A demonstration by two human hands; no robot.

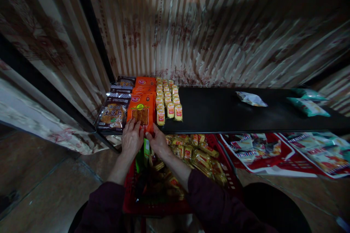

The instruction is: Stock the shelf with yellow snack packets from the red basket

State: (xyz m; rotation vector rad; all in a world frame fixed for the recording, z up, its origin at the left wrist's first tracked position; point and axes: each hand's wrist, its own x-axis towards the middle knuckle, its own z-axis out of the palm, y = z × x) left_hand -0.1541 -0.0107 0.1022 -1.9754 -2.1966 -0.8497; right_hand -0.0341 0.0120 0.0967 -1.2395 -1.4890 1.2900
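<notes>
Both my hands reach up to the front edge of a black shelf. My left hand and my right hand grip the lower edge of an orange snack packet that stands at the front of a row of the same orange packets. Black snack packets stand just left of it. Rows of small yellow packets lie just right of it.
A red basket full of yellow snack packets sits below my arms. Loose pale and green bags lie at the shelf's right end. Large red-and-white bags lie below the shelf. A corrugated wall stands behind.
</notes>
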